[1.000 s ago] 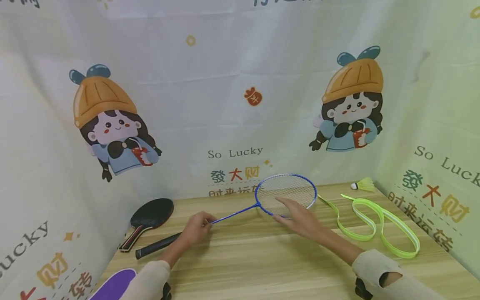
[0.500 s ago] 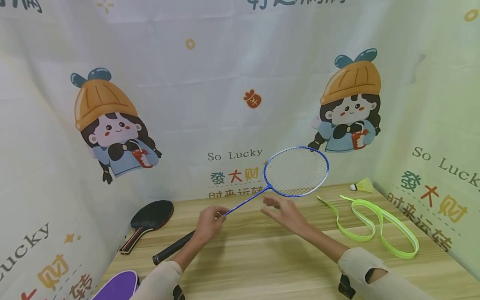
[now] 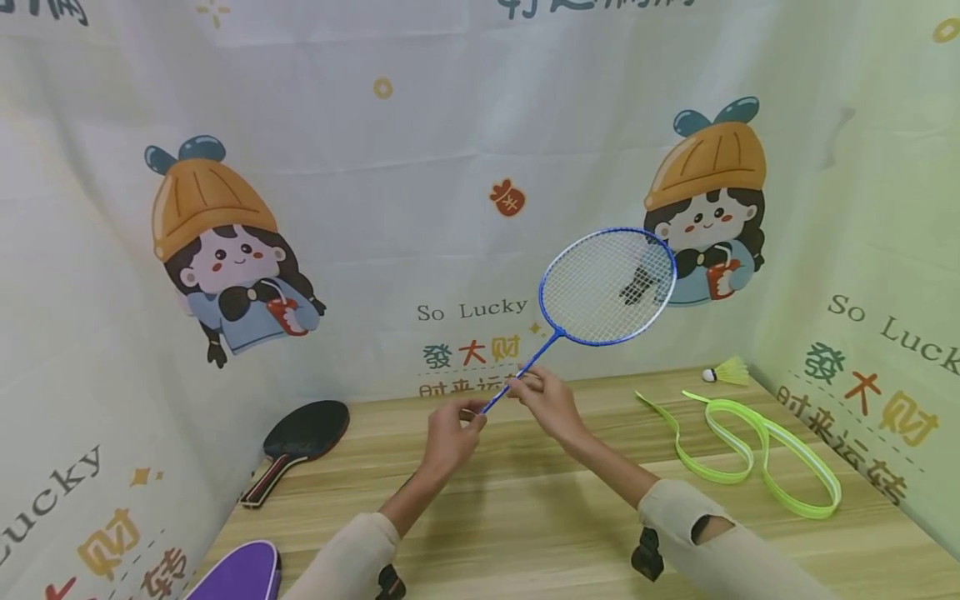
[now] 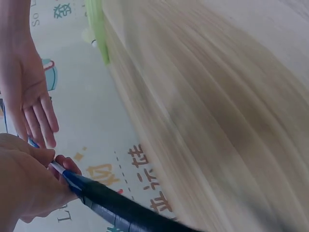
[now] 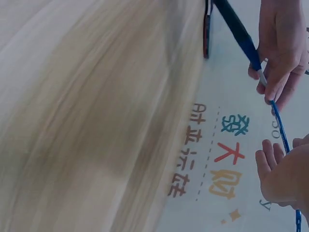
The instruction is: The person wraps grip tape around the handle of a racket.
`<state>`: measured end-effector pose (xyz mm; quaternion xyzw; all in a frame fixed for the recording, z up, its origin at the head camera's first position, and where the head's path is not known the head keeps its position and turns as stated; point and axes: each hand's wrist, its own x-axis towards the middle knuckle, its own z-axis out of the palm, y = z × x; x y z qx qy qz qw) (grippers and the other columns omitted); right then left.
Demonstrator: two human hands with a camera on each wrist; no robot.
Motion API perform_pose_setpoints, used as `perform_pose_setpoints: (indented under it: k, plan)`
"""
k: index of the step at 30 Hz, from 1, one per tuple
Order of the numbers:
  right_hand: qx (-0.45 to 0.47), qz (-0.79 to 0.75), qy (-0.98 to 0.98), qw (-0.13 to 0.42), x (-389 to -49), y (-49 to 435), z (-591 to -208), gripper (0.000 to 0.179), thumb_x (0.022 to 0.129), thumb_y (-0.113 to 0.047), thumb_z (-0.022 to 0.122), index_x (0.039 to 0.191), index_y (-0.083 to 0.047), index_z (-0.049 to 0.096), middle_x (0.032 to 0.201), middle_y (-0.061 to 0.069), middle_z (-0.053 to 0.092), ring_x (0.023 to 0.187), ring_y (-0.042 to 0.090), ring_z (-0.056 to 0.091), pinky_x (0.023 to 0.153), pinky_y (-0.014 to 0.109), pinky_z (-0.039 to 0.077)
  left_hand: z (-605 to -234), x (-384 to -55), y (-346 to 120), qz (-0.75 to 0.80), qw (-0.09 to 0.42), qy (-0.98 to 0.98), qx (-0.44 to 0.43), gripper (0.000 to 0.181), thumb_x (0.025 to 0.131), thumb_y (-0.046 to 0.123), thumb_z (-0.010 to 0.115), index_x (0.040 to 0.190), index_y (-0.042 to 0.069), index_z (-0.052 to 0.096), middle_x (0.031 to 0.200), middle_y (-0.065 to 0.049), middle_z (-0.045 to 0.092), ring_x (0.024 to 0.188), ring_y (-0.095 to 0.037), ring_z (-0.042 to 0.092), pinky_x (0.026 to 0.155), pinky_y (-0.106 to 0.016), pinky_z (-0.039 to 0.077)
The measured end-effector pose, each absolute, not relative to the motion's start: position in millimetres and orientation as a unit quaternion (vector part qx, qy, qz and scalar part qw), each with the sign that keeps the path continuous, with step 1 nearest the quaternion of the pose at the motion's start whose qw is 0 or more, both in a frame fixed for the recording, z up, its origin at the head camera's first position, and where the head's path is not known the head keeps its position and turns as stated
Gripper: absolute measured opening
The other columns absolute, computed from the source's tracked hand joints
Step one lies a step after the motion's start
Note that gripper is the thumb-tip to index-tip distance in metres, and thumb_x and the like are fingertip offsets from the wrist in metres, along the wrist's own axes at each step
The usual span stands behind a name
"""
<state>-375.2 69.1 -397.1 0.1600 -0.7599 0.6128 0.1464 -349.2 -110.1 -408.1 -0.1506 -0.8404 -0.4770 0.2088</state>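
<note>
A badminton racket (image 3: 609, 287) with a blue and white frame is raised at a slant over the table, its head up to the right. My left hand (image 3: 452, 437) pinches the lower shaft just above the dark handle (image 4: 116, 205), which the left wrist view shows running off below. Farther up, the thumb and forefinger of my right hand (image 3: 551, 407) are at the blue shaft (image 5: 281, 123); its other fingers are loosely extended. In the head view my left hand and forearm cover the handle.
On the wooden table (image 3: 525, 533), a black table tennis bat (image 3: 307, 429) lies at left, with a purple one (image 3: 240, 575) nearer. A yellow-green strap (image 3: 802, 475) loops at right. Behind it lies a shuttlecock (image 3: 727, 372). Printed cloth (image 3: 420, 208) stands around the table.
The racket has risen off the table and tilted up, head toward upper right. My left hand moved right with it. My right hand left the string area and came to the shaft.
</note>
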Motion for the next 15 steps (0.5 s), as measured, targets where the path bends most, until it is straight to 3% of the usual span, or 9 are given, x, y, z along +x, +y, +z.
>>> perform_pose_setpoints:
  k: [4,10,15]
  plan:
    - [0.157,0.647,-0.730,0.158,-376,67,-381,0.043,0.102,-0.012,0.068,0.140,0.006,0.057,0.109,0.022,0.076,0.097,0.039,0.075,0.086,0.036,0.062,-398,-348,-103,-0.493,0.213,-0.829,-0.157,0.020,0.090,-0.008,0.073,0.109,-0.001,0.076,0.096,-0.014,0.074,0.088,-0.028,0.073,0.069,-0.030,0.061]
    - [0.183,0.630,-0.736,0.170,-376,68,-357,0.045,0.106,-0.010,0.061,0.149,-0.002,0.052,0.112,0.021,0.076,0.094,0.033,0.077,0.085,0.039,0.063,-382,-350,-105,-0.494,0.208,-0.824,-0.185,0.023,0.091,-0.002,0.076,0.114,0.001,0.075,0.099,-0.013,0.075,0.090,-0.028,0.073,0.074,-0.035,0.062]
    - [0.213,0.602,-0.748,0.181,-379,69,-334,0.049,0.109,-0.010,0.055,0.156,-0.007,0.045,0.113,0.022,0.075,0.098,0.035,0.075,0.089,0.037,0.062,-373,-353,-110,-0.480,0.183,-0.833,-0.207,0.027,0.092,0.004,0.077,0.119,0.004,0.075,0.099,-0.009,0.075,0.092,-0.028,0.075,0.072,-0.032,0.062]
